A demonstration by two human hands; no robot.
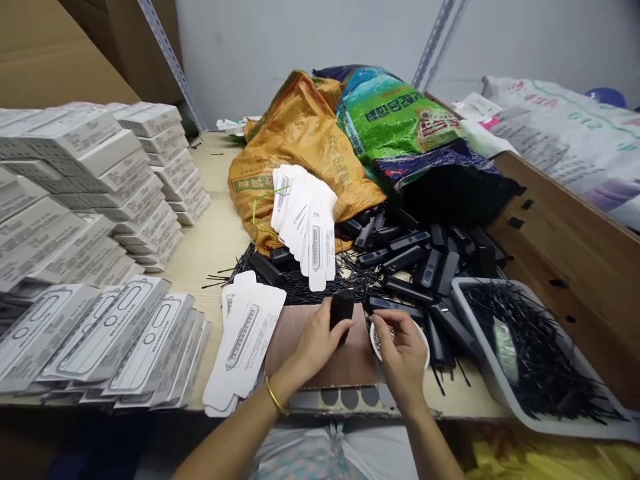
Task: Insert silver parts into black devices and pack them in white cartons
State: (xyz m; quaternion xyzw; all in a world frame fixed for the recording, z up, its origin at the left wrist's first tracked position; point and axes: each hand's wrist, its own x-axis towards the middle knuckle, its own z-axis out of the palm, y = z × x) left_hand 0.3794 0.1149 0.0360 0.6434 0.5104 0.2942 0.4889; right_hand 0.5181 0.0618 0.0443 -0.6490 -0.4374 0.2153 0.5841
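Note:
My left hand (316, 345) is closed around a black rectangular casing (343, 307), held upright over a brown board (287, 340). My right hand (404, 353) is over a round white bowl (426, 360) of small metal parts (376, 339). Its thumb and forefinger are brought together at the bowl's left side; whatever they pinch is too small to make out. Beyond both hands lie more black casings (407, 260) in a heap, with thin black strips (345, 283) scattered beside them. Flat white printed cartons (245, 340) lie left of the board.
Stacked white boxes (125, 167) fill the left side. An orange sack (300, 133) and a green sack (385, 113) stand behind, with fanned white cartons (305, 220) against the orange one. A grey tray (505, 387) of black strips and a cardboard wall (575, 247) bound the right.

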